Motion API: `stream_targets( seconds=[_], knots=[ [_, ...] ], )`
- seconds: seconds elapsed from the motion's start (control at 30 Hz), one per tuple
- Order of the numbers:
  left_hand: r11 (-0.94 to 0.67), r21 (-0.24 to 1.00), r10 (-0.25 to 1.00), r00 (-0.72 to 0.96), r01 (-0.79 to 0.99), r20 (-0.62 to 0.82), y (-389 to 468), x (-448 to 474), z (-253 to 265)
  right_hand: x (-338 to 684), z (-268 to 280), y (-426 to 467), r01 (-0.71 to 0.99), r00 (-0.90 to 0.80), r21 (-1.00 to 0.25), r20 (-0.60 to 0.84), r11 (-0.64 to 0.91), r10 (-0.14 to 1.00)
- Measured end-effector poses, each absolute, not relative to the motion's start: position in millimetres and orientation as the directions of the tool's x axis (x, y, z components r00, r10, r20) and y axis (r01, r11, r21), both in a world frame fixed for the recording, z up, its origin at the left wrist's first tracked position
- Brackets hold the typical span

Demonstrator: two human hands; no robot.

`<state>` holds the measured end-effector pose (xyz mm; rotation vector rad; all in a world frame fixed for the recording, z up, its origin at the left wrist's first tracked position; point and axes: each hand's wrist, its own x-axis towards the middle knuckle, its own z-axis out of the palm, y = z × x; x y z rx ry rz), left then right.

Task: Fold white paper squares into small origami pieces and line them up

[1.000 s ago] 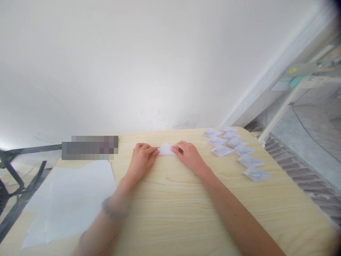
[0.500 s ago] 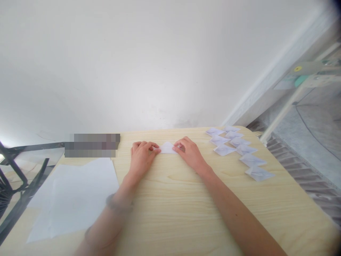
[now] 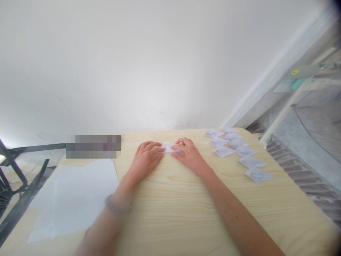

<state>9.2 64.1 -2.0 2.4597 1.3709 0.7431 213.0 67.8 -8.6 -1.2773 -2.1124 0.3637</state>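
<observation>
A small white folded paper (image 3: 167,148) lies on the wooden table between my two hands, with a low peak at its far side. My left hand (image 3: 146,156) holds its left end, the fingertips on top and the thumb at the near edge. At the right end, my right hand (image 3: 188,154) grips it with index finger and thumb while the other fingers curl above. The fingers hide both ends of the paper, so its full outline cannot be made out.
Several folded white paper pieces (image 3: 223,151) with pointed ends stand in two rows at the right. White paper sheets (image 3: 77,199) lie at the left, below a blurred-out block (image 3: 93,146). The table (image 3: 170,213) meets a white wall (image 3: 160,71) at the back.
Both hands have shifted slightly along the folded paper towards each other. The fingers have loosened from a tight pinch at the ends, and the thumbs now sit lower at its near edge.
</observation>
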Motion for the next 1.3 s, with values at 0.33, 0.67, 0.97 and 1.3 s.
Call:
stream_targets(
  seconds=[0.33, 0.67, 0.97, 1.3],
  knots=[
    [-0.565, 0.461, 0.823, 0.430, 0.684, 0.371, 66.2, 8.7, -4.8, 211.5, -6.4, 67.7, 0.709, -0.344, -0.457, 0.440, 0.537, 0.829],
    [-0.642, 0.402, 0.756, 0.451, 0.653, 0.475, 69.5, 9.1, -4.7, 211.3, -4.1, 66.4, 0.687, -0.364, -0.439, 0.482, 0.579, 0.797],
    [-0.663, 0.385, 0.729, 0.433, 0.642, 0.530, 62.4, 14.6, 5.9, 205.6, -1.3, 62.9, 0.668, -0.416, -0.395, 0.505, 0.631, 0.756],
    [-0.708, 0.394, 0.688, 0.446, 0.585, 0.573, 59.7, 16.8, 13.1, 203.2, 3.4, 59.4, 0.619, -0.457, -0.374, 0.543, 0.691, 0.704]
  ],
)
